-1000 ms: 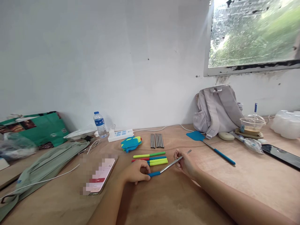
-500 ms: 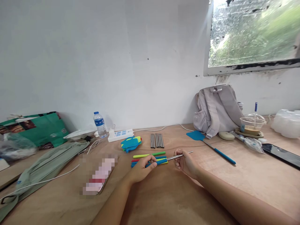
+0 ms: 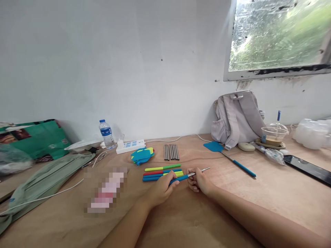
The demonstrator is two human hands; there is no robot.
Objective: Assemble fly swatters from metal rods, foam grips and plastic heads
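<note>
My left hand (image 3: 163,188) is closed around the blue handle (image 3: 180,179) of a slim metal rod (image 3: 206,169). My right hand (image 3: 198,181) pinches that rod close to the handle's end, and the bare tip sticks out to the right. Just beyond my left hand lie several coloured handles (image 3: 159,168) in yellow, green, red and blue. Farther back are a row of short metal tubes (image 3: 171,152) and a stack of flat blue and yellow swatter heads (image 3: 141,156). A whole blue fly swatter (image 3: 241,166) rests to the right of my hands.
Along the wall stand a water bottle (image 3: 107,133), a white power strip (image 3: 130,146) and a grey backpack (image 3: 236,119). A drink cup (image 3: 273,136) and a black phone (image 3: 307,169) are at the right. A green bag (image 3: 38,139) and grey-green cloth (image 3: 49,182) lie left.
My hands have come closer together along the rod, so less bare metal shows between the handle and my right fingers. The view has shifted slightly.
</note>
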